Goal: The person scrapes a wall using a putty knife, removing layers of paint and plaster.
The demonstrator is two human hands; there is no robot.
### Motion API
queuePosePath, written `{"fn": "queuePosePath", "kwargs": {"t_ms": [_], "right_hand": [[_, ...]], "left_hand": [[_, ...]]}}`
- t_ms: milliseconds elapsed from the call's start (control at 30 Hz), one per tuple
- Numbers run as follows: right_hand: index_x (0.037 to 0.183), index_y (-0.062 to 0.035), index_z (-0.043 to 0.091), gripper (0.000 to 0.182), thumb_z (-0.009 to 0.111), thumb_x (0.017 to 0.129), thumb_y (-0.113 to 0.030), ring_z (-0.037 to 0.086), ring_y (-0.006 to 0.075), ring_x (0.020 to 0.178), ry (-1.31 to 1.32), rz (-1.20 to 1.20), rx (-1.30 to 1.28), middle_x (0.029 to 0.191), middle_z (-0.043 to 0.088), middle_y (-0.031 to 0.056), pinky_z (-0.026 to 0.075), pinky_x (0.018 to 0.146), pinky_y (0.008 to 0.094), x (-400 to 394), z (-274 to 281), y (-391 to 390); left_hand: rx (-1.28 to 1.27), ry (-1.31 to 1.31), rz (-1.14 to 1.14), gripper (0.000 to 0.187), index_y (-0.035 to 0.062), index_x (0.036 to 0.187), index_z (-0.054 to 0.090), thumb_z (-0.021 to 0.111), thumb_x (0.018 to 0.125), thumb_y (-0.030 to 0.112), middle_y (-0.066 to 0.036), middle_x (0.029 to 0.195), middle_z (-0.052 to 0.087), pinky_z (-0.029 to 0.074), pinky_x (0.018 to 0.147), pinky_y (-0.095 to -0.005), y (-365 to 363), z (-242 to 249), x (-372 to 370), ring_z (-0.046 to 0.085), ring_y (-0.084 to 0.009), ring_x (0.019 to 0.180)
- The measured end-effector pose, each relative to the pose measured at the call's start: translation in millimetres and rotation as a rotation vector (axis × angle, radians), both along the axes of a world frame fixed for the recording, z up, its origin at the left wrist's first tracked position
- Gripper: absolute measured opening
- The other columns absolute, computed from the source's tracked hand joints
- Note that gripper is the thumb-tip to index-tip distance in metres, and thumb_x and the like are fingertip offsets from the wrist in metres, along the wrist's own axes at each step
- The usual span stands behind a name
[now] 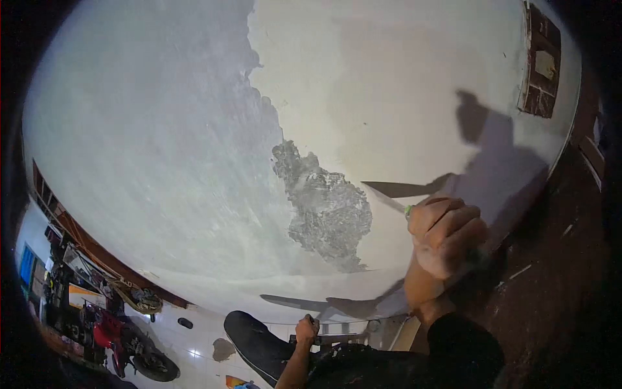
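My right hand (448,235) is closed around a scraper whose handle shows a bit of green. The thin pointed-looking blade of the scraper (383,196) meets or nearly meets the wall (311,78), just right of a rough bare grey patch (327,211). Left of that patch the wall surface is bluish grey, and to the right it is cream with a ragged border between. Low in the view, my left hand (306,330) is closed in a fist near my bent knee. Something dark shows at its fingers, too small to name.
A brown framed panel (543,61) is set in the wall at upper right. At lower left a red motorcycle (110,337) stands on the tiled floor (194,337), with clutter behind it. A dark oval object (185,323) lies on the floor. Shadows fall across the wall.
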State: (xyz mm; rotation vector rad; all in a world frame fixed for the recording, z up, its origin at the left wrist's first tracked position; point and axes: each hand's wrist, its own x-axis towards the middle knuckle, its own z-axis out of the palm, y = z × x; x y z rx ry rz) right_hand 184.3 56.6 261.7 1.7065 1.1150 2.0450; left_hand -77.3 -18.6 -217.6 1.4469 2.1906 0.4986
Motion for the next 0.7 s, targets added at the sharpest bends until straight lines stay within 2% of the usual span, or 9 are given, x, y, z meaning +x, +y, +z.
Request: {"fn": "queuePosePath", "kwargs": {"t_ms": [33, 133, 200, 233, 267, 367, 567, 667, 700], "right_hand": [[0.081, -0.0061, 0.060, 0.010, 0.056, 0.083, -0.015, 0.057, 0.0226, 0.080, 0.056, -0.060, -0.059, 0.082, 0.060, 0.0053, 0.048, 0.068, 0.0342, -4.1, -1.9, 4.7], [0.072, -0.0052, 0.060, 0.013, 0.057, 0.083, -0.012, 0.057, 0.0221, 0.082, 0.142, 0.178, 0.318, 0.080, 0.062, 0.0069, 0.048, 0.070, 0.0340, 9.3, -4.2, -6.2], [0.072, -0.0051, 0.060, 0.012, 0.058, 0.081, -0.012, 0.057, 0.0218, 0.080, 0.304, 0.355, 0.333, 0.077, 0.061, 0.0078, 0.048, 0.070, 0.0337, 8.7, 7.7, -13.8], [0.075, -0.0055, 0.059, 0.010, 0.060, 0.079, -0.014, 0.057, 0.0217, 0.077, 0.476, 0.427, 0.206, 0.074, 0.059, 0.0077, 0.048, 0.069, 0.0334, 4.6, 13.0, -13.9], [0.074, -0.0055, 0.059, 0.010, 0.060, 0.079, -0.014, 0.057, 0.0215, 0.076, 0.478, 0.420, 0.141, 0.074, 0.059, 0.0075, 0.048, 0.069, 0.0336, 1.2, 13.7, -11.6], [0.073, -0.0056, 0.058, 0.010, 0.059, 0.079, -0.014, 0.058, 0.0211, 0.073, 0.302, 0.376, -0.001, 0.073, 0.058, 0.0071, 0.048, 0.067, 0.0340, -2.0, 12.5, 12.6], [0.071, -0.0058, 0.057, 0.012, 0.057, 0.080, -0.014, 0.058, 0.0202, 0.068, 0.177, 0.474, 0.073, 0.071, 0.057, 0.0061, 0.048, 0.063, 0.0350, 9.2, 25.6, -7.3], [0.070, -0.0059, 0.057, 0.012, 0.056, 0.080, -0.014, 0.058, 0.0197, 0.065, 0.235, 0.629, -0.222, 0.070, 0.057, 0.0056, 0.048, 0.061, 0.0355, 3.2, 18.3, -5.8], [0.070, -0.0059, 0.056, 0.013, 0.056, 0.080, -0.014, 0.058, 0.0196, 0.064, 0.287, 0.844, -0.399, 0.069, 0.056, 0.0055, 0.048, 0.060, 0.0357, 4.9, 13.3, 4.9]], "left_hand": [[0.004, 0.003, 0.001, 0.028, 0.0022, 0.082, 0.061, 0.057, 0.078, 0.029, -0.021, 0.080, 0.064, 0.050, 0.072, -0.0459, 0.7, 1.5, -0.1, 0.062, -0.0386, 0.077], [0.008, 0.021, 0.014, 0.028, 0.0020, 0.082, 0.061, 0.057, 0.077, 0.029, -0.021, 0.079, 0.064, 0.049, 0.072, -0.0461, -1.3, 9.3, 3.0, 0.063, -0.0380, 0.077], [0.012, 0.056, 0.019, 0.027, 0.0021, 0.081, 0.061, 0.058, 0.077, 0.029, -0.021, 0.078, 0.064, 0.050, 0.072, -0.0461, 4.0, 12.0, 5.4, 0.063, -0.0379, 0.077], [-0.009, 0.004, 0.034, 0.026, 0.0026, 0.080, 0.061, 0.059, 0.076, 0.029, -0.020, 0.077, 0.064, 0.050, 0.071, -0.0459, 4.3, 11.6, 5.3, 0.063, -0.0373, 0.076], [0.035, 0.024, 0.010, 0.026, 0.0026, 0.079, 0.061, 0.059, 0.076, 0.029, -0.019, 0.076, 0.064, 0.050, 0.070, -0.0458, 3.5, 10.6, 5.6, 0.063, -0.0373, 0.076], [0.064, 0.027, -0.001, 0.026, 0.0028, 0.077, 0.060, 0.059, 0.076, 0.028, -0.019, 0.074, 0.064, 0.050, 0.067, -0.0457, 2.7, 5.7, 4.4, 0.063, -0.0377, 0.074], [0.036, 0.074, 0.024, 0.024, 0.0028, 0.077, 0.061, 0.059, 0.075, 0.027, -0.020, 0.074, 0.064, 0.051, 0.069, -0.0453, 4.6, 2.0, 4.7, 0.063, -0.0377, 0.072], [0.040, 0.063, 0.013, 0.025, 0.0023, 0.078, 0.062, 0.060, 0.073, 0.027, -0.020, 0.074, 0.064, 0.051, 0.069, -0.0452, 1.8, -2.5, 8.1, 0.063, -0.0375, 0.072], [0.050, 0.060, 0.009, 0.026, 0.0021, 0.078, 0.062, 0.060, 0.073, 0.027, -0.020, 0.074, 0.064, 0.051, 0.069, -0.0452, 2.6, -3.1, 6.8, 0.063, -0.0375, 0.072]]}}
